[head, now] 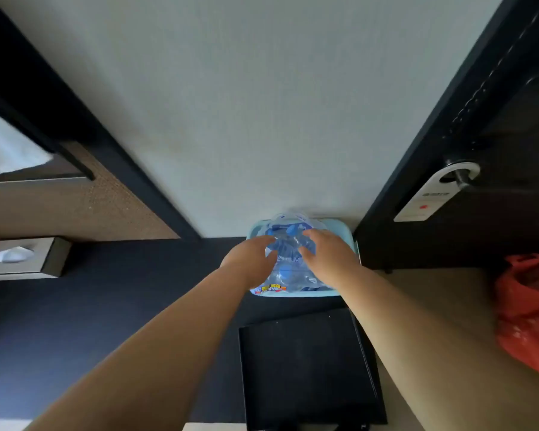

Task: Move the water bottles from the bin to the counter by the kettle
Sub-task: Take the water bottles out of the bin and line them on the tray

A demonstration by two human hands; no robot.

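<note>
A light blue bin (349, 236) stands on the dark floor against the white wall, beside a dark door. Inside it is a pack of water bottles (288, 269) with blue caps, wrapped in clear plastic film. Both of my arms reach down into the bin. My left hand (251, 259) rests on the left side of the pack, fingers spread and curling toward the caps. On the right side sits my right hand (325, 256), fingers likewise spread over the bottle tops. Neither hand has closed around a bottle. No kettle or counter is in view.
A black rectangular object (308, 371) lies on the floor just in front of the bin. A red plastic bag (529, 312) sits at the right. A tissue box (22, 258) is at the left. The door at the right carries a handle with a white hanger (433, 191).
</note>
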